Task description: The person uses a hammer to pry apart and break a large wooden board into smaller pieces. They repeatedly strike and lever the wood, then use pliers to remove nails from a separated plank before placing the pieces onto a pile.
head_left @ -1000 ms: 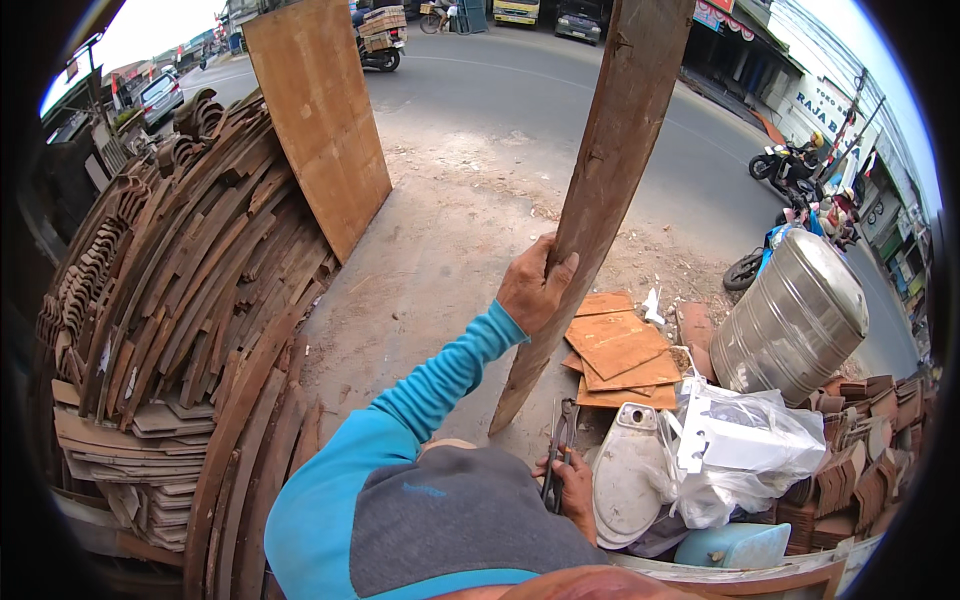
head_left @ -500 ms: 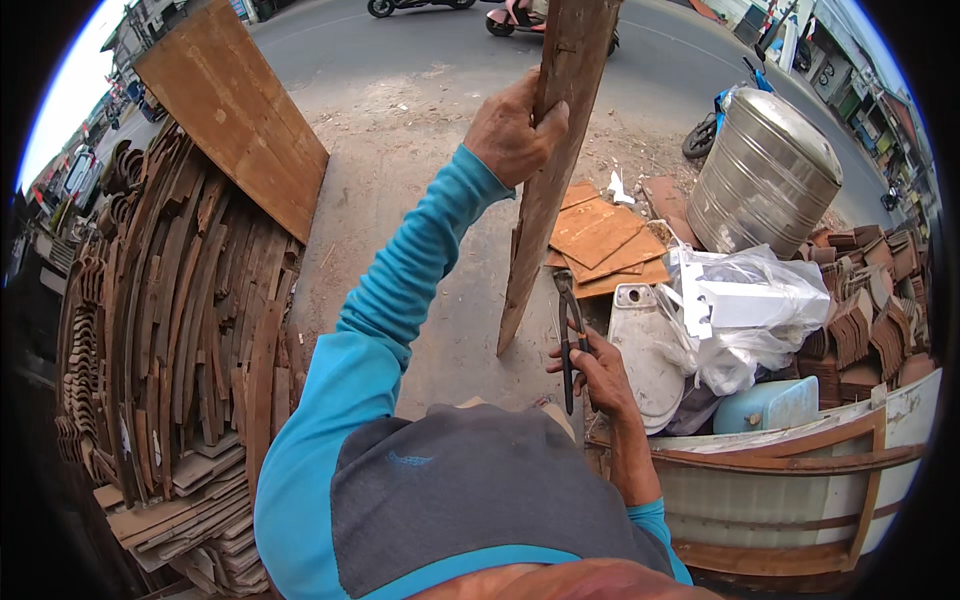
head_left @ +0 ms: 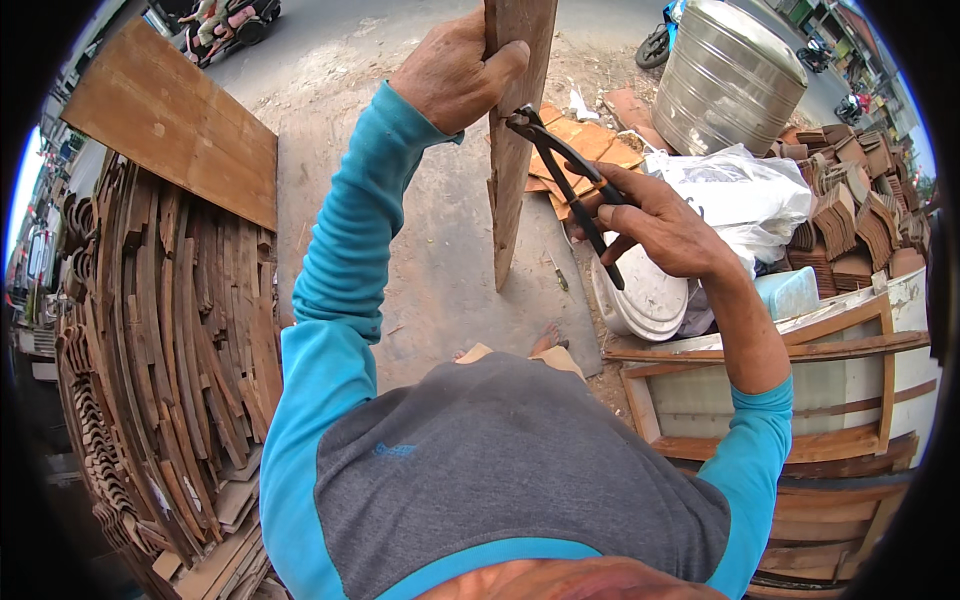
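Note:
A long, weathered wooden plank stands on end in front of me, tilted slightly. My left hand is wrapped round its left edge near the top of the view, thumb on the near face. In my right hand is a pair of black-handled pincers with orange marks. Their handles are spread apart, one lying against my palm and the other by my fingers. The head of the pincers is up against the plank, just below my left hand. A nail in the jaws is too small to make out.
Stacked timber strips and roof tiles fill the left side, with a plywood sheet on top. At right are a dented metal tank, white plastic wrapping, clay tiles and wooden frames. Motorbikes pass on the road.
My right hand has lifted the pincers from low beside the plank up to its face, and their handles have spread. The plank and my left hand sit farther left in view.

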Demonstrator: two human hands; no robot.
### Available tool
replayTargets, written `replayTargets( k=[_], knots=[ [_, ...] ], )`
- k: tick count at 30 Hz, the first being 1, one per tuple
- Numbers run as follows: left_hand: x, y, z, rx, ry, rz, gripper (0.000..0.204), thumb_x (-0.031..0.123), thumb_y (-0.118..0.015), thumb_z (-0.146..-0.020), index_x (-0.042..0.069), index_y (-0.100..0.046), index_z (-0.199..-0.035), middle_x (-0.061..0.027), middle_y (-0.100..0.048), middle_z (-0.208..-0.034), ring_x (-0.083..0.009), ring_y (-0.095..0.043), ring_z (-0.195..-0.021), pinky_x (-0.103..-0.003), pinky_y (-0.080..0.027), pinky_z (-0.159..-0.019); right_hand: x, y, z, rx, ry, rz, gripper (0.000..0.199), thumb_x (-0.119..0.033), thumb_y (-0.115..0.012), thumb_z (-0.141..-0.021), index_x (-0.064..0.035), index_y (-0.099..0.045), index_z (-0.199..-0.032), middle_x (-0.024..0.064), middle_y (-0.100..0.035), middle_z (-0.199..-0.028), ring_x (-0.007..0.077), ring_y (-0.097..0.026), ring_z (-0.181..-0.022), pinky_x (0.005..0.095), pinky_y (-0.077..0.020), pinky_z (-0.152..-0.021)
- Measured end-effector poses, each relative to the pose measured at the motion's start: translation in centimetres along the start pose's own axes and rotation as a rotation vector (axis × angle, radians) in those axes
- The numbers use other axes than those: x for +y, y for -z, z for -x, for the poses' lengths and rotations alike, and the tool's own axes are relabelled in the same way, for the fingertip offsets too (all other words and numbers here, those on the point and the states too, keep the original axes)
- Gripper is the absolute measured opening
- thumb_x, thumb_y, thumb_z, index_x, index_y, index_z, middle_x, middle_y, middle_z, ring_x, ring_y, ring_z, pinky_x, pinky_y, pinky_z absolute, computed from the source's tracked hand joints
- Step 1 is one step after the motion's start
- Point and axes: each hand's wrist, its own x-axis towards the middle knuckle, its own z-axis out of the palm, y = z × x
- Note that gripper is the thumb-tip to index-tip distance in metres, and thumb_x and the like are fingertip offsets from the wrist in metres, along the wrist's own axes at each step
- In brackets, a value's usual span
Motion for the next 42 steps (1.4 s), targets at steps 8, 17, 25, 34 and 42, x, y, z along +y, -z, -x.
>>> replayTargets(
  k=[8,17,25,34,42],
  knots=[
    [1.4,0.7,0.7,-0.017,-0.028,-0.066,0.037,0.026,-0.055,-0.1,-0.006,-0.062,-0.117,-0.0206,-0.068,-0.095,-0.0319,-0.067,-0.087,-0.043,-0.057,-0.082,-5.7,3.4,-0.1,-0.073,-0.033,0.538,0.059,-0.021,-0.045,-0.092,0.0006,-0.05,-0.147,0.0083,-0.063,-0.079,0.017,-0.063,-0.066,0.036,-0.0541,-0.063],
    [0.8,-0.2,-0.1,0.016,-0.098,-0.083,0.037,0.026,-0.053,-0.101,-0.006,-0.061,-0.119,-0.0208,-0.068,-0.094,-0.0324,-0.068,-0.086,-0.044,-0.057,-0.079,-7.4,5.8,-1.4,-0.199,0.029,0.745,0.067,-0.029,-0.049,-0.094,0.0046,-0.042,-0.152,0.0075,-0.059,-0.079,0.0165,-0.062,-0.067,0.0365,-0.0504,-0.064],
    [1.4,-0.6,-1.1,0.019,0.03,-0.031,0.037,0.023,-0.055,-0.101,-0.005,-0.059,-0.124,-0.0273,-0.072,-0.101,-0.0392,-0.072,-0.089,-0.045,-0.059,-0.085,0.6,0.1,-3.0,-0.089,-0.087,0.189,0.03,-0.031,-0.05,-0.109,-0.0013,-0.054,-0.104,0.0003,-0.047,-0.067,0.0126,-0.049,-0.056,0.0328,-0.0448,-0.055],
    [0.0,0.3,-1.4,0.035,0.04,-0.002,0.038,0.024,-0.054,-0.102,-0.006,-0.06,-0.124,-0.0273,-0.072,-0.107,-0.0368,-0.072,-0.096,-0.045,-0.058,-0.086,12.6,-9.6,-9.1,0.222,0.236,-0.168,0.029,-0.028,-0.051,-0.109,0.0002,-0.054,-0.115,0.0022,-0.056,-0.076,0.0125,-0.06,-0.067,0.0306,-0.0514,-0.062],
    [0.8,0.5,-1.3,-0.018,0.103,0.004,0.04,0.024,-0.054,-0.103,-0.006,-0.058,-0.128,-0.0279,-0.071,-0.113,-0.0393,-0.07,-0.105,-0.045,-0.056,-0.094,1.9,1.5,-2.1,0.005,0.076,-0.192,0.049,-0.014,-0.046,-0.103,0.0057,-0.045,-0.148,0.016,-0.072,-0.105,0.0232,-0.073,-0.098,0.0371,-0.0573,-0.093]
  ],
)
